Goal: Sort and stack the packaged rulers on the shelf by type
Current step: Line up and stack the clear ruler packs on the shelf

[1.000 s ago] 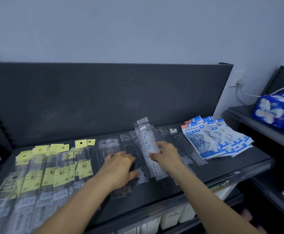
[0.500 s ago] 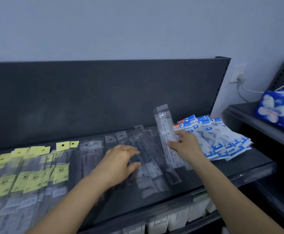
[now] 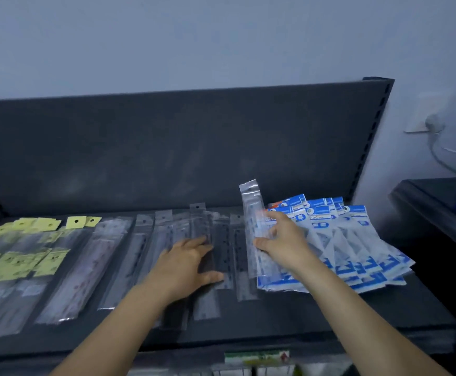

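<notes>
Pinching a clear ruler packet (image 3: 251, 210) in right hand (image 3: 283, 240), thumb on the near edge, fingers curled over the far side. Holding it raised, long axis running front to back, hanger end tipping up toward the back panel, lower end overlapping the left edge of the blue-and-white packets (image 3: 357, 240). Pressing left hand (image 3: 186, 264) flat, fingers straight, on the row of clear packets (image 3: 222, 240) on the shelf (image 3: 330, 316), gripping nothing. Probably needing only a shift left and down onto that row just beside, already lying roughly parallel.
</notes>
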